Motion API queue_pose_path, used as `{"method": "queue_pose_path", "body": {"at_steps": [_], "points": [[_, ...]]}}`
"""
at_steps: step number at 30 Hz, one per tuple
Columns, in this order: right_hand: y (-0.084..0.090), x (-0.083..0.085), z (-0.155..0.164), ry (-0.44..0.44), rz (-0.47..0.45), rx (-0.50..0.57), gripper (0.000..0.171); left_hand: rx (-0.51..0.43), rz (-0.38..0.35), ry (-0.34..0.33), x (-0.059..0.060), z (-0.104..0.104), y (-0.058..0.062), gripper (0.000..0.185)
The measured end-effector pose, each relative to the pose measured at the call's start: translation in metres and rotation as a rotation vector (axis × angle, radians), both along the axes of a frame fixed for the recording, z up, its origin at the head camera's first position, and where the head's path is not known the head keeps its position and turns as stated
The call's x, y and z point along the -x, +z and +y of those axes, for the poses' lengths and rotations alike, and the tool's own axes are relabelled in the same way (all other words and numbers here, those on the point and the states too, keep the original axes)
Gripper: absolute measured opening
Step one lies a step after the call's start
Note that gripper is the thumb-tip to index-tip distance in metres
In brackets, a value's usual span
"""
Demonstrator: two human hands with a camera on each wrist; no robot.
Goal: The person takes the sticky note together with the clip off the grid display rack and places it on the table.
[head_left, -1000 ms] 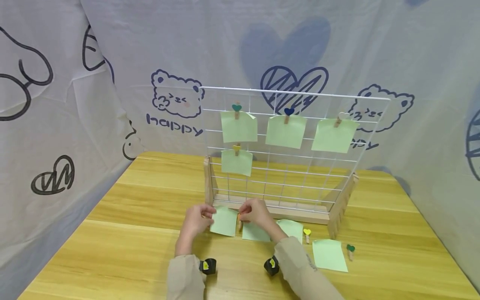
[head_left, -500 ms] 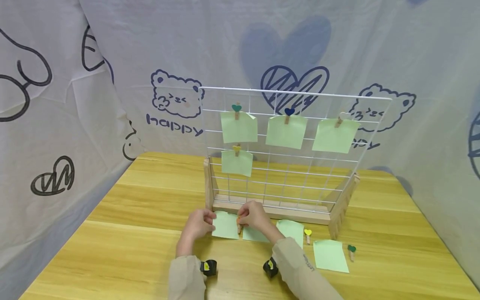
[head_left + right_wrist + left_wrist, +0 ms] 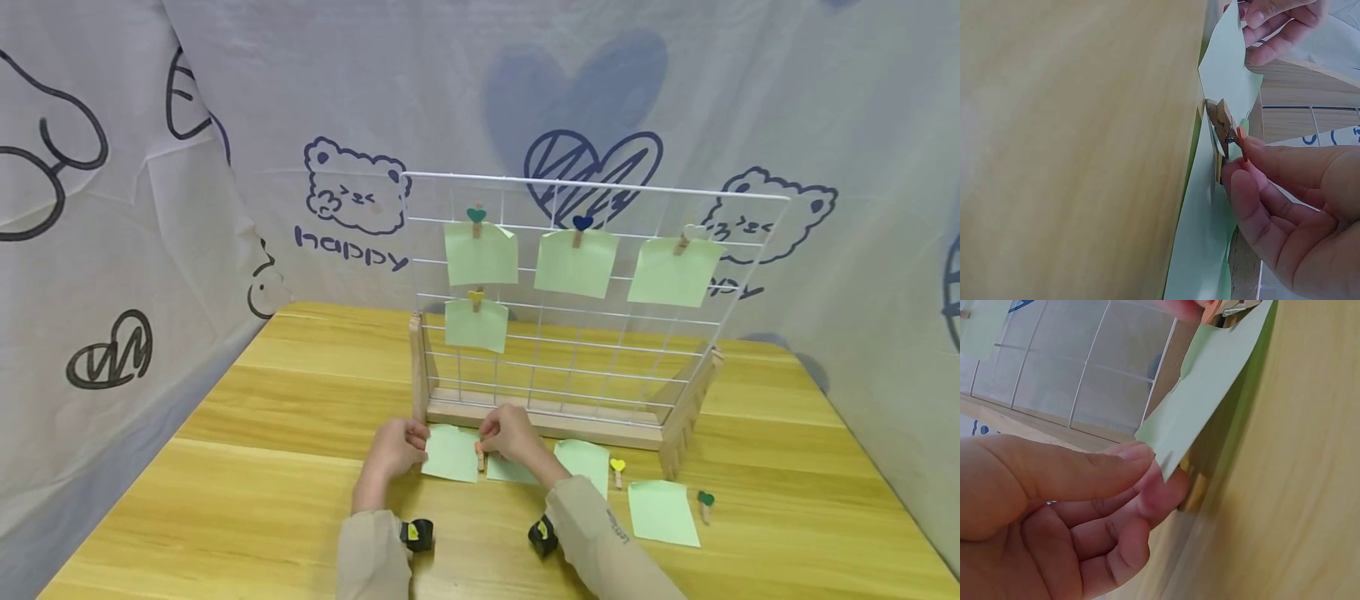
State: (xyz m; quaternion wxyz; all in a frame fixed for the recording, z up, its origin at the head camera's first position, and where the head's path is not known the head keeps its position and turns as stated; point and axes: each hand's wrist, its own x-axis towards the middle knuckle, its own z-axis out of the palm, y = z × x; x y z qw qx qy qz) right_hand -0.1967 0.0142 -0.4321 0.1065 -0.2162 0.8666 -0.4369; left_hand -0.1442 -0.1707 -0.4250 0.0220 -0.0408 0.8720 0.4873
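Note:
My left hand (image 3: 397, 443) pinches the left edge of a light green paper note (image 3: 450, 456), thumb on one face and fingers behind, as the left wrist view shows. At the note's right side, my right hand (image 3: 512, 433) pinches a small wooden clothespin (image 3: 1221, 122) with an orange top (image 3: 479, 447). In the right wrist view the thumb and fingers are at the clothespin's handle end, its other end pointing away from the hand beside the notes. Partly under the right hand lies a second green note (image 3: 512, 470). The two notes overlap in the right wrist view.
Behind the hands stands a white wire grid (image 3: 570, 333) in a wooden base (image 3: 547, 423), with several clipped notes. Right of my hand lie green notes (image 3: 663, 512), a yellow heart clothespin (image 3: 617, 472) and a green heart one (image 3: 705, 505) on the wooden table (image 3: 247, 500).
The pinched note has come slightly down and toward me, away from the grid's base. The orange-topped clothespin has shifted down beside it. Both hands keep their hold.

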Motion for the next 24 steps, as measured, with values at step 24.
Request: {"method": "queue_pose_path", "body": {"at_steps": [24], "points": [[0.018,0.001,0.009,0.052,-0.015,-0.165,0.007,0.110,0.065,-0.013,-0.002,0.001,0.017,0.015]]}}
